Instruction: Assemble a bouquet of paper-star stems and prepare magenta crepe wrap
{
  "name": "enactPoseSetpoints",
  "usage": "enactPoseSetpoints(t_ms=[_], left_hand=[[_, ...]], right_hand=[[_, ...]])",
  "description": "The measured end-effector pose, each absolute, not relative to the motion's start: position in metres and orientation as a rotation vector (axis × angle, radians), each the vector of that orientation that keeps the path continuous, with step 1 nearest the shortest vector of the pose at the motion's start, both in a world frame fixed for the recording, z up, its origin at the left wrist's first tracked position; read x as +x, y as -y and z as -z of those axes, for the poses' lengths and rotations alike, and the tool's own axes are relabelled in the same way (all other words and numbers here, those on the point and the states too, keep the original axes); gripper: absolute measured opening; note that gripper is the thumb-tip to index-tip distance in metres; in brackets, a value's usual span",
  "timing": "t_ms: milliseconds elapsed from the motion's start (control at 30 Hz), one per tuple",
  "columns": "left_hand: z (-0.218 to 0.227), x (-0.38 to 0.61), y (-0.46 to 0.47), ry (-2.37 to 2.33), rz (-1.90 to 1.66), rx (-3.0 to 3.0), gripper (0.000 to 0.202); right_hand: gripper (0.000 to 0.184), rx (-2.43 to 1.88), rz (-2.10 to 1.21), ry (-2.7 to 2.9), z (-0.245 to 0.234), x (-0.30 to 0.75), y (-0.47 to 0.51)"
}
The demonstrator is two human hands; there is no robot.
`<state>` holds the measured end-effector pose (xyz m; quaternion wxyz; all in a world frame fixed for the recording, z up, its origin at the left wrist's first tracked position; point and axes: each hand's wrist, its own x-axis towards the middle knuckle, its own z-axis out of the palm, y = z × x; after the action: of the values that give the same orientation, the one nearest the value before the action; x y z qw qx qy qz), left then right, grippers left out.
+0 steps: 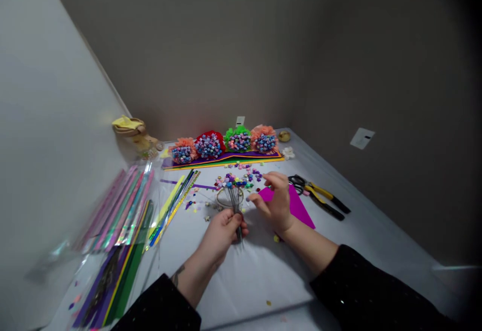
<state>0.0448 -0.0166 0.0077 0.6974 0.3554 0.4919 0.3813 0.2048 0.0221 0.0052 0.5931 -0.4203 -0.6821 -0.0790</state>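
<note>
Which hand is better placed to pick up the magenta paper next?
Probably the right hand: it looks free beside the magenta paper, while the left hand grips the wire stems.

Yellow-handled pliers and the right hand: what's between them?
The head view shows a bright magenta sheet and black-handled scissors between those pliers and the right hand.

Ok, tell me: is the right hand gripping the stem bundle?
No, the left hand grips the stem bundle; the right hand is beside it.
</note>
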Motion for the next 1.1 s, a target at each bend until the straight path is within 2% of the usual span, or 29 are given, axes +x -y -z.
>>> enactPoseSetpoints(t_ms=[67,233,400,600,733,900,1100], left_hand=[[-0.015,0.032,0.009,-1.052,-0.993,0.8,0.034],[-0.037,-0.016,-0.018,-0.907,-1.636,0.733,0.032],[-0.043,-0.043,-0.029,-0.868,-1.882,0.646,0.027],[-0.045,-0.048,-0.029,-0.88,-1.935,0.643,0.025],[-0.043,-0.049,-0.03,-0.86,-1.882,0.646,0.026],[-0.042,-0.042,-0.025,-0.868,-1.796,0.753,0.023],[-0.05,-0.04,-0.016,-0.701,-1.692,0.726,0.028]], right_hand=[[0.041,-0.975,0.095,1.542,-0.002,0.21,-0.022],[0.007,-1.099,-0.128,1.797,-0.01,0.202,-0.013],[0.011,-1.164,-0.543,2.404,-0.042,0.158,-0.003],[0.014,-1.414,-0.48,2.587,-0.041,0.08,-0.046],[0.028,-1.471,-0.502,2.609,-0.02,0.045,-0.069],[0.011,-1.459,-0.578,2.603,-0.021,0.036,-0.076],[0.014,-1.343,-0.495,2.319,-0.05,0.088,-0.08]])
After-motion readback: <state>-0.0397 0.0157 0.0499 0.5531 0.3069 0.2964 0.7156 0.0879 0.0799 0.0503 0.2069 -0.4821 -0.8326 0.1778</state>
